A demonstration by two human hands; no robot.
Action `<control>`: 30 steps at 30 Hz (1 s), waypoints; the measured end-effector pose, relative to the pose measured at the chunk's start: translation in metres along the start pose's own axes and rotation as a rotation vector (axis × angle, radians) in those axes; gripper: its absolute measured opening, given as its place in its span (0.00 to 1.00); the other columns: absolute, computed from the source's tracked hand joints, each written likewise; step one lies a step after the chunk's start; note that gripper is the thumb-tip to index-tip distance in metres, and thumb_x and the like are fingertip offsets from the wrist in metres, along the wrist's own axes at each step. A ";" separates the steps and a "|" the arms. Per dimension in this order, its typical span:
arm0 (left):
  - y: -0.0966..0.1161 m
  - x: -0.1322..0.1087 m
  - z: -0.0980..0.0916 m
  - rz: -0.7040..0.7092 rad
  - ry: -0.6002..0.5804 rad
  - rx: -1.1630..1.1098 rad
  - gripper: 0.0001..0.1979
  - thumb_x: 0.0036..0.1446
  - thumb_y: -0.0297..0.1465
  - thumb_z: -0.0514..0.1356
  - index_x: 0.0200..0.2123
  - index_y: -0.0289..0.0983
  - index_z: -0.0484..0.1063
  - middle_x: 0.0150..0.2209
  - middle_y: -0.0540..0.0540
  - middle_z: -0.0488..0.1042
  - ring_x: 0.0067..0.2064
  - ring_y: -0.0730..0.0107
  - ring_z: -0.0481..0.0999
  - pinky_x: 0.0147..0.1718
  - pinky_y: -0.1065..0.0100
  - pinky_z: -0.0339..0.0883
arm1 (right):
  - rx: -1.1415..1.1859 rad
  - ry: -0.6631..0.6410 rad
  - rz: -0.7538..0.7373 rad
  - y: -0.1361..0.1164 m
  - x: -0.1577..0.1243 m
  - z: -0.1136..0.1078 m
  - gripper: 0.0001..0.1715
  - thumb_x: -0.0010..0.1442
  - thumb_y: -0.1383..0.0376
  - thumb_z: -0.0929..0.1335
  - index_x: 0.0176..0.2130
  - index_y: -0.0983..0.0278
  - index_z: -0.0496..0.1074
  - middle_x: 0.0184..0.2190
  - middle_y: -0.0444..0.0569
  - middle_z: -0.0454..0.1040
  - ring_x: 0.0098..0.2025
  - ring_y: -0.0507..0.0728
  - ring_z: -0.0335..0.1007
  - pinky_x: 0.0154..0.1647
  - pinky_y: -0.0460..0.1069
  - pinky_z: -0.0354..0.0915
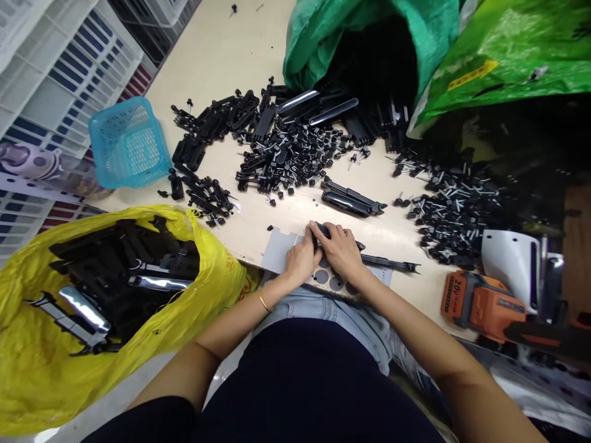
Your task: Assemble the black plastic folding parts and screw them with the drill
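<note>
Both hands meet at the table's front edge over a black plastic part (320, 230), most of which my fingers cover. My left hand (301, 258) is closed on its near end, thumb and fingers pressed together. From the other side my right hand (342, 249) grips the same part with bent fingers. Just right of my right hand lies a long, thin black piece (392, 264) with a forked end. Under my hands is a grey sheet (276, 249) beside a strip with round holes. Beyond them rest several long black parts (351, 200).
Piles of black-headed screws (295, 151) and small black pieces spread across the table. A yellow sack (221, 264) of black and chrome parts stands at left. A blue basket (132, 144), a green sack (305, 46) and an orange cordless tool (489, 304) surround the work area.
</note>
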State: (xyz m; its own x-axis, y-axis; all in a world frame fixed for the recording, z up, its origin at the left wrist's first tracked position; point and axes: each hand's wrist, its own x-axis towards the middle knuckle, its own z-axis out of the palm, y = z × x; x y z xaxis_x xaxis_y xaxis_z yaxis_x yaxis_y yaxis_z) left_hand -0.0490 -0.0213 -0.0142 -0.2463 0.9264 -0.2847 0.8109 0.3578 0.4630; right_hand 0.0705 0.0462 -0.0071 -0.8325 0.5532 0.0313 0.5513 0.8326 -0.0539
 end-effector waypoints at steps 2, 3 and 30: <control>-0.010 0.002 -0.003 0.104 -0.011 0.008 0.32 0.59 0.35 0.53 0.64 0.32 0.48 0.32 0.41 0.78 0.33 0.56 0.78 0.34 0.63 0.68 | 0.011 -0.003 0.023 -0.002 0.002 0.001 0.35 0.61 0.73 0.57 0.66 0.60 0.49 0.52 0.60 0.65 0.46 0.64 0.59 0.42 0.56 0.55; -0.016 0.003 -0.005 0.136 -0.015 0.014 0.32 0.59 0.35 0.54 0.64 0.33 0.48 0.31 0.43 0.78 0.33 0.58 0.78 0.34 0.64 0.68 | 0.019 -0.005 0.036 -0.004 0.003 0.001 0.36 0.61 0.73 0.58 0.66 0.60 0.49 0.52 0.60 0.65 0.46 0.64 0.60 0.42 0.55 0.55; -0.012 0.044 -0.039 0.944 -0.217 0.171 0.53 0.47 0.54 0.60 0.67 0.33 0.41 0.67 0.31 0.46 0.67 0.45 0.47 0.63 0.48 0.37 | 0.054 0.088 0.199 0.062 -0.087 0.016 0.30 0.64 0.63 0.60 0.64 0.61 0.53 0.38 0.54 0.69 0.39 0.62 0.58 0.37 0.53 0.52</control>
State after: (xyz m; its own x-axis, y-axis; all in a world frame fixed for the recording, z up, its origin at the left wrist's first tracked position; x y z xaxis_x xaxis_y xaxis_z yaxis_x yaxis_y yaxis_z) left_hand -0.0901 0.0195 0.0008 0.6310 0.7756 -0.0160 0.6948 -0.5557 0.4566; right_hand 0.1761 0.0497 -0.0290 -0.6982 0.7086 0.1020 0.6984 0.7055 -0.1207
